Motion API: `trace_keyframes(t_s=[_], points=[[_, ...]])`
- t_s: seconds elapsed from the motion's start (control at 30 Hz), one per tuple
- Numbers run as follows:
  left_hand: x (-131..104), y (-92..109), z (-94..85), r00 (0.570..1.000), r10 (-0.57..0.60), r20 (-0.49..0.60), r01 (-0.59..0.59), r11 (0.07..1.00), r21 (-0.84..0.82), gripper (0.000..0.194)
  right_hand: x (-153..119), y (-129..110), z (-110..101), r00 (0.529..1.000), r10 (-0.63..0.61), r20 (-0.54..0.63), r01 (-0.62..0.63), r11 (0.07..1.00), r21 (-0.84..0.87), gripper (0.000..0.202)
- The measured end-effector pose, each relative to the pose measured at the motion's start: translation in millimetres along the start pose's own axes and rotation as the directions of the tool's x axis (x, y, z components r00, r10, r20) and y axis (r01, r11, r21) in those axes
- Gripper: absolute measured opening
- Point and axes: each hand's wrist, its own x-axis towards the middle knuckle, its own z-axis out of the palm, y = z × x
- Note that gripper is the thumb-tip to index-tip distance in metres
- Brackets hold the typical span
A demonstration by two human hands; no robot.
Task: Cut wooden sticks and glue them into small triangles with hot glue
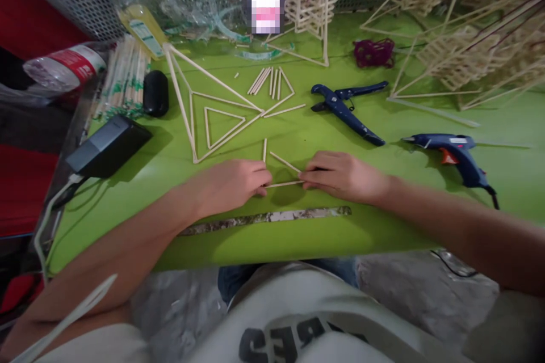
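Note:
Near the front of the green table, my left hand [247, 178] is closed on the left end of a short horizontal stick [284, 184]. The fingers of my right hand [326, 174] pinch together where that stick's right end meets a slanted stick [284, 162]. Another short stick [264, 151] points up from beside my left fingertips. The fingers hide the corners where these sticks come together. Farther back lie a large stick frame [227, 139] and, inside it, a small stick triangle [207, 127]. A metal strip [289, 215] lies just in front of my hands.
Right of my hands are a blue cutter [347, 116] and a blue glue gun [460, 147]. Stacked stick structures [460, 57] and purple string [373, 53] stand behind them. A black box [108, 144], stick bundles [123, 79] and bottles [142, 28] are at left.

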Motion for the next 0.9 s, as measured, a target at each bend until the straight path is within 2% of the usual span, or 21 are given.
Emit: trace_keyframes(t_s=[0.1,0.3,0.57,0.7,0.9], points=[[1,-3,0.8,1.0,-0.009,-0.013,0.009,1.0,-0.013,0.014,-1,-1,4,0.999,0.034,-0.03,-0.035,0.999,-0.018,0.013],[4,-19,-1.1,0.995,-0.075,-0.066,0.076,0.997,0.018,0.019,4,2,7,0.99,0.138,0.001,-0.138,0.989,-0.044,0.019],[5,-26,-7.5,0.984,-0.148,-0.096,0.152,0.988,0.034,0.029,15,8,11,0.983,0.182,0.009,-0.18,0.977,-0.112,0.024],[5,-26,-5.6,0.981,-0.161,-0.11,0.161,0.987,-0.007,0.03,16,11,11,0.972,0.234,0.013,-0.232,0.969,-0.088,0.025],[6,-27,-5.5,0.977,-0.18,-0.111,0.176,0.983,-0.049,0.033,12,22,6,0.976,0.205,0.068,-0.207,0.978,0.025,0.032]])
